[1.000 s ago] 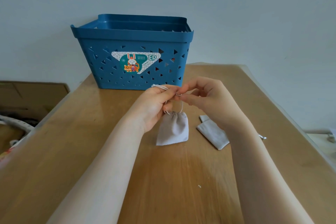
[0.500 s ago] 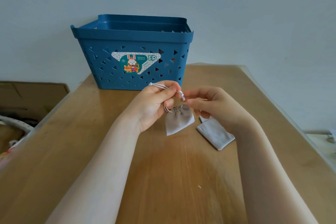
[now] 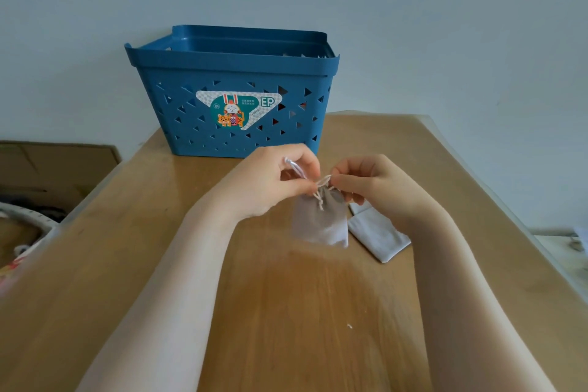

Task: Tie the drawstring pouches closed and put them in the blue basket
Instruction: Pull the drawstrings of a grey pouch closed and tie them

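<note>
A grey drawstring pouch (image 3: 321,219) is shown hanging upright once more above the wooden surface (image 3: 286,312), having swung back from the tilt seen half a second earlier. Its neck is now gathered tight, and a small loop of pale cord (image 3: 324,182) has been drawn up between the two hands, which have closed in on each other since a second ago. This is judged to mean that the knot is being formed and that the tying of this pouch is near its end, though it cannot be told whether the knot has yet been pulled fast.

The cord is pinched by the left hand (image 3: 273,183) between thumb and curled fingers, in a narrow grip, with a free end of the string seen sticking out at the top of the fist. The loop's other side is pinched by the right hand (image 3: 375,188), whose grip is equally narrow, at the pouch's neck. The pouch is carried by the cord alone; whether its lower edge touches the surface cannot be told, since that part is blurred.

A second pouch (image 3: 378,237) lies flat on the surface just to the right, partly hidden under the right wrist, and appears untied. The blue basket (image 3: 191,124) stands behind the hands, against the wall; its inside is not shown.
</note>
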Action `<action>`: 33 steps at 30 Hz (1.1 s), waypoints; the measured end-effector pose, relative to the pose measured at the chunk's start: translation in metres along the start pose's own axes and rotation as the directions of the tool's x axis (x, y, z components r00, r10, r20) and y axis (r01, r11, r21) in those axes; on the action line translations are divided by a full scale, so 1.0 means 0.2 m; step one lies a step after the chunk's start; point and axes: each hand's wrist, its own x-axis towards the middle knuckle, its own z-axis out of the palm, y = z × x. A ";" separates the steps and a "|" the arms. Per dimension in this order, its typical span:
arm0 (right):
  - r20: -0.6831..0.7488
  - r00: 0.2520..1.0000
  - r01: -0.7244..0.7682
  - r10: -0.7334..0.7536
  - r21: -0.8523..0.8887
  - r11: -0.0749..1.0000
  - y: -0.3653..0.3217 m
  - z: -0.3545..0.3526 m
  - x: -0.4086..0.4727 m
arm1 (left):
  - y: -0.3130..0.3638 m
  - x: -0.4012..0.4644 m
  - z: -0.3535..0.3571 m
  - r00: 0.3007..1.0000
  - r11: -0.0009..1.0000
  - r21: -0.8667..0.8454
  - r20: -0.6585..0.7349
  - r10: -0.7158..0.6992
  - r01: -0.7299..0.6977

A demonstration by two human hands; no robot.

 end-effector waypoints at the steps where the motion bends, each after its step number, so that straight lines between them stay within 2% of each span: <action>1: 0.001 1.000 0.011 -0.011 0.018 1.000 0.00 0.00 0.00 | 0.01 0.00 0.00 0.999 0.999 0.029 -0.036 0.025 -0.024; 3: -0.006 0.999 0.036 -0.036 0.053 0.998 -0.01 -0.01 0.00 | 0.01 0.01 0.02 0.974 0.990 0.112 -0.196 0.110 -0.089; 5: 0.000 0.998 0.059 -0.059 0.054 0.997 -0.01 0.00 0.00 | -0.01 0.03 0.05 0.885 0.934 0.330 -0.383 0.263 -0.135; 8: 0.021 0.996 0.092 -0.092 0.030 0.995 -0.02 0.04 0.01 | -0.05 0.06 0.10 0.782 0.812 0.567 -0.442 0.440 -0.136; 11: -0.012 0.996 0.088 -0.088 -0.015 0.996 -0.04 0.06 0.02 | -0.07 0.06 0.13 0.734 0.764 0.629 -0.452 0.507 -0.140; 13: -0.055 0.997 0.046 -0.045 0.003 0.999 -0.04 0.05 0.02 | -0.07 0.06 0.14 0.724 0.797 0.575 -0.469 0.506 -0.185; 16: -0.126 0.983 -0.114 0.131 0.133 0.985 -0.03 0.05 0.03 | -0.05 0.07 0.16 0.731 0.823 0.488 -0.442 0.520 -0.290; 18: -0.133 0.975 -0.150 0.179 0.201 0.968 -0.03 0.06 0.03 | -0.05 0.08 0.18 0.734 0.840 0.438 -0.446 0.512 -0.320; 20: -0.150 0.978 -0.102 0.142 0.251 0.963 -0.02 0.06 0.03 | -0.05 0.08 0.19 0.747 0.858 0.396 -0.446 0.492 -0.328; 24: -0.289 0.955 -0.021 0.071 0.172 0.985 -0.03 0.06 0.04 | -0.06 0.08 0.19 0.769 0.867 0.358 -0.422 0.481 -0.346; 28: -0.295 0.954 0.047 0.055 0.327 0.944 -0.08 0.08 0.03 | -0.01 0.07 0.17 0.750 0.899 0.237 -0.496 0.438 -0.369; 30: -0.283 0.958 0.096 0.038 0.445 0.890 -0.11 0.07 0.03 | 0.03 0.06 0.15 0.743 0.930 0.090 -0.576 0.340 -0.356; 33: -0.340 0.937 0.124 0.083 0.545 0.829 -0.10 0.02 0.02 | 0.05 0.05 0.12 0.779 0.942 -0.172 -0.615 0.125 -0.287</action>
